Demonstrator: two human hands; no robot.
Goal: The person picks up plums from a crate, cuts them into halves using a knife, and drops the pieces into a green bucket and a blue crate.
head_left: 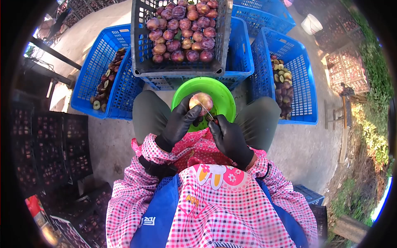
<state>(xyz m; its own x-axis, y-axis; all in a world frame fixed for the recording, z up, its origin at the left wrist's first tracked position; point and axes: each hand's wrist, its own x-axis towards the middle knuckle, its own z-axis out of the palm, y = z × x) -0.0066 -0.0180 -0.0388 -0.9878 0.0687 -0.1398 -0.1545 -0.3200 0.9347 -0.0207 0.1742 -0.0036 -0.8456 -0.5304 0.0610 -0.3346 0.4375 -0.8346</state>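
In a black glove, my left hand (178, 123) grips a large pale red-yellow plum (201, 102) between thumb and fingers. My right hand (230, 139), also gloved, is closed around the handle of a small knife (204, 110). Its thin blade lies across the front of the plum. Both hands are over a bright green basin (228, 96) between my knees, with some dark pieces at its bottom. Just beyond the basin, a black crate (139, 45) full of whole plums (184, 31) rests on a blue crate (242, 49).
A blue crate (89, 68) on the left and another blue crate (304, 82) on the right hold cut fruit. Dark stacked crates (53, 144) of fruit line the left side. A white bucket (311, 25) stands far right, near more stacked crates (349, 70).
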